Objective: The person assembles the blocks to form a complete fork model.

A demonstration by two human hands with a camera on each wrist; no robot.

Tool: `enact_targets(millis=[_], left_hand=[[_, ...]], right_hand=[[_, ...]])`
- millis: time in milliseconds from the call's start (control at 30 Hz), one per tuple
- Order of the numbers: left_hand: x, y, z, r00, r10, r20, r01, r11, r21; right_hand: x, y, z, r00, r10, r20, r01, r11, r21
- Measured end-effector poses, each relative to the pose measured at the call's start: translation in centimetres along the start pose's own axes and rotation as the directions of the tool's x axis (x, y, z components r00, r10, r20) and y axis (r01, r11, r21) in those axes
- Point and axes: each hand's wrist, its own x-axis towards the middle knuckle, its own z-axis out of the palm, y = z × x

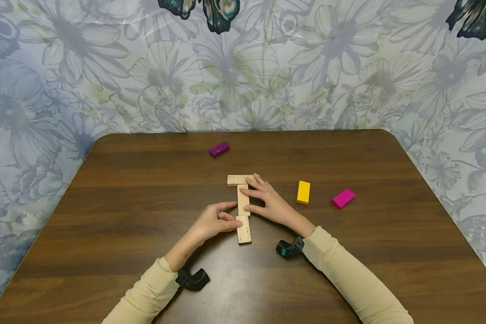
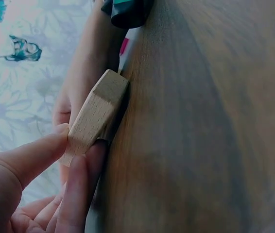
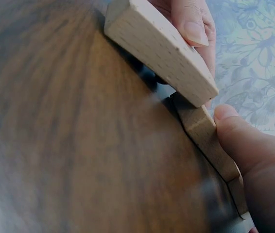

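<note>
Three plain wooden blocks lie in the middle of the table. The far block (image 1: 236,180) lies crosswise, the middle block (image 1: 243,211) points from it towards me, and the near block (image 1: 244,234) continues the line. My left hand (image 1: 210,221) pinches the near block by its far end, thumb on one face and fingers opposite; the right wrist view shows the block (image 3: 162,53) slightly tilted against the middle one. With spread, fairly straight fingers, my right hand (image 1: 273,204) touches the middle and far blocks. Its thumb (image 3: 244,141) rests along the middle block's edge.
A yellow block (image 1: 303,192) and a pink block (image 1: 343,198) lie right of my right hand. Farther back is a purple block (image 1: 219,149). The brown table (image 1: 105,216) ends at a flower-patterned wall (image 1: 227,90). Each wrist wears a black band mount.
</note>
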Motion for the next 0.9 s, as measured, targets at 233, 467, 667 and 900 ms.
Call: enact_targets(millis=[233, 467, 667, 900], left_hand=[[0.07, 0.27, 0.28, 0.999, -0.003, -0.033, 0.004, 1.000, 0.010], [-0.09, 0.63, 0.37, 0.999, 0.018, -0.042, -0.016, 0.998, 0.058], [-0.05, 0.40, 0.55, 0.998, 0.043, -0.044, -0.041, 0.998, 0.046], [-0.63, 0.00, 0.60, 0.986, 0.156, -0.061, -0.135, 0.953, 0.271]], right_hand=[[0.12, 0.07, -0.16, 1.000, -0.003, -0.007, 0.003, 1.000, 0.013], [0.12, 0.09, -0.29, 1.000, -0.003, -0.003, 0.003, 1.000, 0.012], [0.06, 0.23, -0.15, 1.000, -0.006, -0.008, 0.006, 1.000, -0.004], [0.05, 0.20, 0.13, 1.000, -0.004, -0.005, 0.004, 1.000, -0.008]])
